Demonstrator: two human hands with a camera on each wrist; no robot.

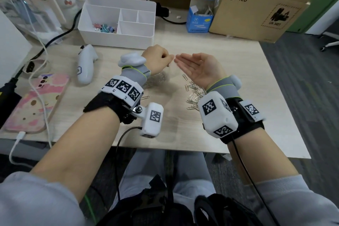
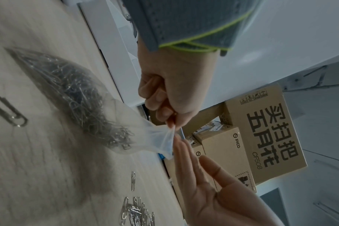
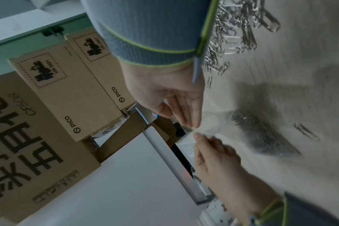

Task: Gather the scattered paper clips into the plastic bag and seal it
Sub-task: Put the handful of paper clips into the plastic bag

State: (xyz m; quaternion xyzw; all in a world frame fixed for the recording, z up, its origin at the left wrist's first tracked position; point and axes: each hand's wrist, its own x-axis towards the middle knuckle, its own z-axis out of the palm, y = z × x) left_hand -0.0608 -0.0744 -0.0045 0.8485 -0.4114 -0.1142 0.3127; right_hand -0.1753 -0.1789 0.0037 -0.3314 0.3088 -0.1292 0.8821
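Observation:
A clear plastic bag point(image 2: 77, 94) with many silver paper clips inside lies on the wooden table point(image 1: 229, 57), its mouth lifted. My left hand point(image 1: 169, 60) pinches the bag's mouth point(image 2: 169, 133) between thumb and fingertips. My right hand point(image 1: 180, 58) is palm up with straight fingers and nothing on the palm, its fingertips point(image 3: 192, 123) at the bag's mouth. A pile of loose paper clips point(image 1: 194, 93) lies on the table under my right wrist. A single clip point(image 1: 145, 98) sits by my left wrist. The bag point(image 3: 261, 134) is dim and blurred in the right wrist view.
A white organizer tray point(image 1: 117, 38) with coloured binder clips stands behind my hands. A white controller point(image 1: 85, 64), a phone in a pink case point(image 1: 36, 102) and cables lie at the left. Cardboard boxes point(image 1: 256, 11) and a blue box point(image 1: 199, 18) stand at the back right.

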